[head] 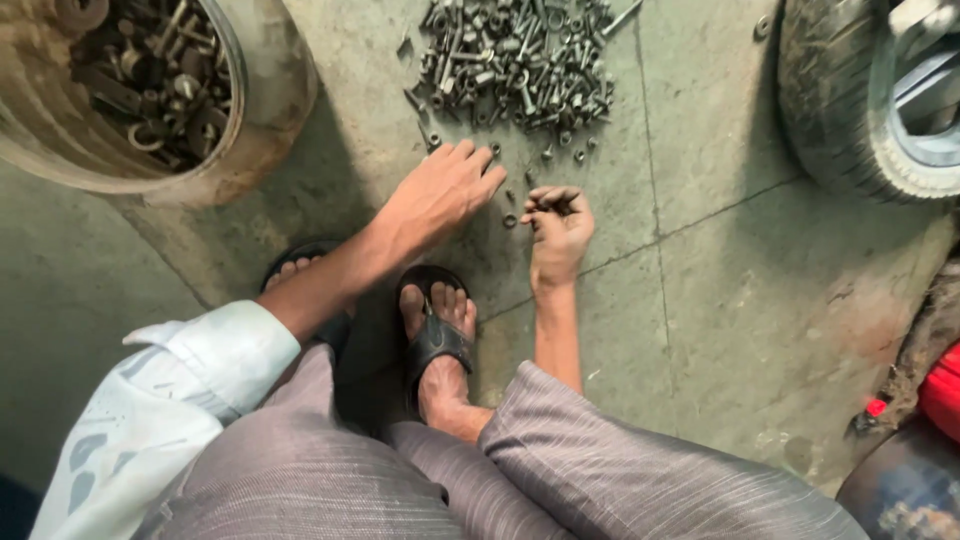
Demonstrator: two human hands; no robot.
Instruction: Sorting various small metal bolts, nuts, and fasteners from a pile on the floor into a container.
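Observation:
A heap of grey bolts and nuts (520,60) lies on the concrete floor ahead of me. My left hand (440,195) reaches flat toward the near edge of the heap, fingers spread just short of a few stray nuts (560,153). My right hand (558,230) is curled beside it, fingertips pinched on a small dark piece of hardware (545,203). A loose nut (509,221) lies between the two hands. I squat, with my sandalled feet (435,335) below the hands.
A round metal tub (260,110) holding rusty bolts and rings stands at the upper left. A tyre on a wheel (850,110) sits at the upper right. Something red (942,390) and a dark round object (905,490) are at the lower right.

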